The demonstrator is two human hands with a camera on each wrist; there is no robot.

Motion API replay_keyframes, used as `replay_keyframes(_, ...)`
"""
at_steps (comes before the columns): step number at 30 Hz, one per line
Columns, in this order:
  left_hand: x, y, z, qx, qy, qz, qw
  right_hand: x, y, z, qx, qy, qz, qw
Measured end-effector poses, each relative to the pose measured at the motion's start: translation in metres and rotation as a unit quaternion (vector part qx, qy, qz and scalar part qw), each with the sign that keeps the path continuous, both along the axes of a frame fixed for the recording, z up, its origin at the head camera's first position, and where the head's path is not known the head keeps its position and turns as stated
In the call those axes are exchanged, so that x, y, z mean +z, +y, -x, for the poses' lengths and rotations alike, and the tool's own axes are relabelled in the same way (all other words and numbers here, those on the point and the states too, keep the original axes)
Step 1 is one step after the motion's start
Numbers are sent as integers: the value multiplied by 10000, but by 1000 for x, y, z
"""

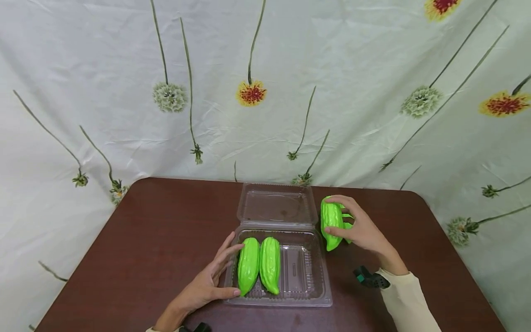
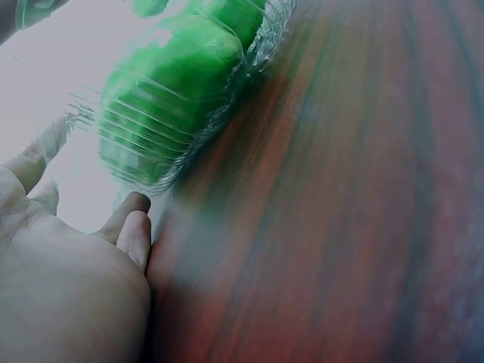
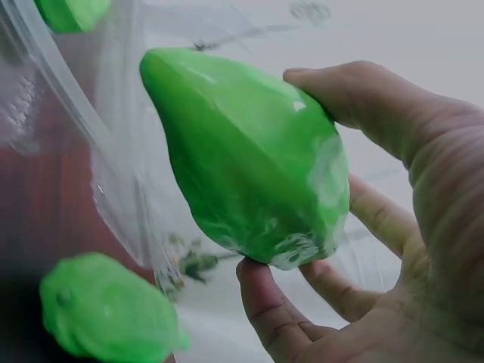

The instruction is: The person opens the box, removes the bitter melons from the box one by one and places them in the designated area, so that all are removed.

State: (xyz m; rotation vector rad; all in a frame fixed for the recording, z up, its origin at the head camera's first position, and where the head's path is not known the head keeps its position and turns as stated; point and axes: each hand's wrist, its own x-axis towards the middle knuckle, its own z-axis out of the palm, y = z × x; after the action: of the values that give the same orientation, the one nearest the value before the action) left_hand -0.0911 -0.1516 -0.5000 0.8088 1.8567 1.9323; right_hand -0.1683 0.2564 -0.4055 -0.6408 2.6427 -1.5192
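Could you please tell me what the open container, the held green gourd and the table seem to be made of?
Container: probably thin, glossy plastic; its ribbed walls are see-through.
Green gourd: perhaps plastic or coated foam, glossy; its vivid, even colour and highlights suggest that.
Table: wood or wood-look laminate, smooth; streaky grain shows.

Head: evenly lit | left wrist: white glare, tabletop [image 2: 340, 189] blurred | right wrist: hazy

my table [image 1: 174, 221]: dark red-brown, rounded far corners | directly on it, before me: clear box [image 1: 295, 272], lid [image 1: 278, 207] folded back; near the box, to my right: one green gourd [image 3: 110, 310]
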Motion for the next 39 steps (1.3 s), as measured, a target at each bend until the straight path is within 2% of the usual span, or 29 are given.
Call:
replay_keyframes(7,-2,0,0,29,31,38,10000,-9,25,3,-232,-238,486,9983)
replay_keyframes(12,-3,1,0,37,21,12,10000,-18,38,4,-412,-372,623,9965)
replay_keyframes(21,-1,2,-3,28,-127,-48,9999,-20,60,-2,-1004,-221,135,9946)
replay_keyframes(27,0,0,-2,14,-145,-44,9999,-25,72,2,-1327,-88,-365,9904)
replay_keyframes(39,-2,-2,0,74,-143,55,9999,-40,82,10,-1436,-710,-675,9848)
